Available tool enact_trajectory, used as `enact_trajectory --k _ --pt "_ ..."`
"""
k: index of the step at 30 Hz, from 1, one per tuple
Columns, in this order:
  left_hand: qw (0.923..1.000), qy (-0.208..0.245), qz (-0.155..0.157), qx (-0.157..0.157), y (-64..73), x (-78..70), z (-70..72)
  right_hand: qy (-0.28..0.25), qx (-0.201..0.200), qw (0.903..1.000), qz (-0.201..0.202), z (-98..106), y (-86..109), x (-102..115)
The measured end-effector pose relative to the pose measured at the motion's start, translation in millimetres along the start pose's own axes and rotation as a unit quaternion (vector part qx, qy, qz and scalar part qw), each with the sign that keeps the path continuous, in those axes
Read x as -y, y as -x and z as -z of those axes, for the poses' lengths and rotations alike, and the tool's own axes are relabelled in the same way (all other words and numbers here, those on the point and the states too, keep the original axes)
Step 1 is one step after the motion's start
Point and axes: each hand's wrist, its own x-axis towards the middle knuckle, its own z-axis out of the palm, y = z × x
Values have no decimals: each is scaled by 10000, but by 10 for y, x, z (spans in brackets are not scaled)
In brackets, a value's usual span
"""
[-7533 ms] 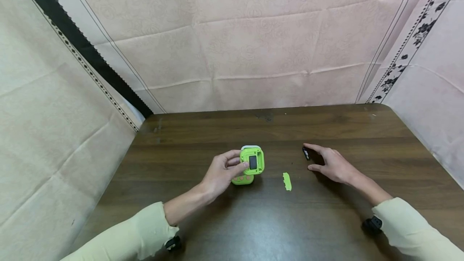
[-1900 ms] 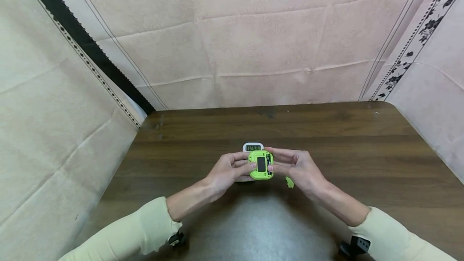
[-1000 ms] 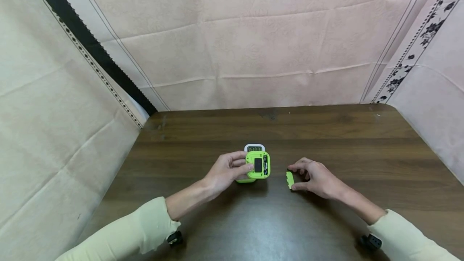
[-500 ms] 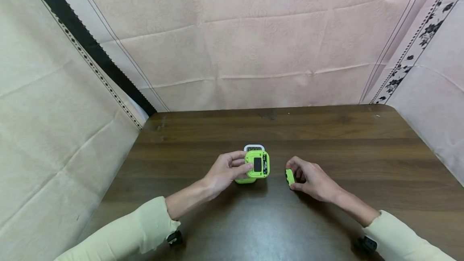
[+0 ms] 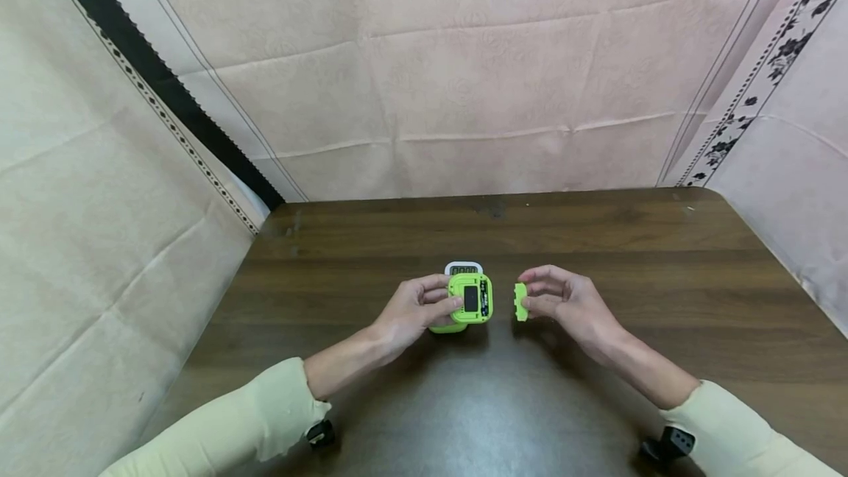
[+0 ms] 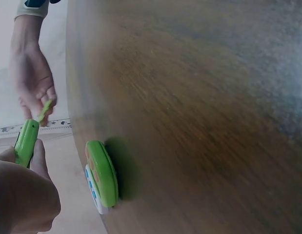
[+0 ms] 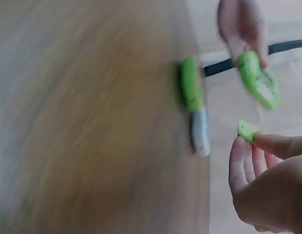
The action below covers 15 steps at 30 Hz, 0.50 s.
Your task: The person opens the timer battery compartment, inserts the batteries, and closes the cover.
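Note:
My left hand [image 5: 414,319] grips a small green electronic device [image 5: 471,299], thumb across its back. That back faces up, with a dark rectangular panel and an uncovered bay holding a black battery [image 5: 484,299]. To its right, my right hand [image 5: 573,304] pinches a notched green battery cover [image 5: 520,302] between thumb and fingers. A gap separates cover and device; the right wrist view shows the cover [image 7: 247,130] apart from the device [image 7: 258,80] too. Beneath the left hand, a green and white digital timer [image 5: 464,268] lies on the table, partly hidden by the device.
The brown wooden table [image 5: 371,234] has a far edge against a pale patterned cloth [image 5: 477,94]. More cloth hangs at both sides. In the left wrist view, the timer [image 6: 103,173] sits near the table edge, lower than the held device.
The battery, earlier on the table by my right hand, now sits in the device's bay. My right hand has since picked up the cover and raised it leftward; my left hand barely moved.

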Motion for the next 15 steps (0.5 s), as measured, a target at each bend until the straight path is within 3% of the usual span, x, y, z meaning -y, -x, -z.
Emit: enact_trajectory --k 6,15 --pt "10000 -58 -26 4 -4 -15 -19 -879 1 9961 10 -120 26 158" --pt "10000 -1 5 47 -17 -21 -60 -1162 48 9932 -16 -268 33 203"
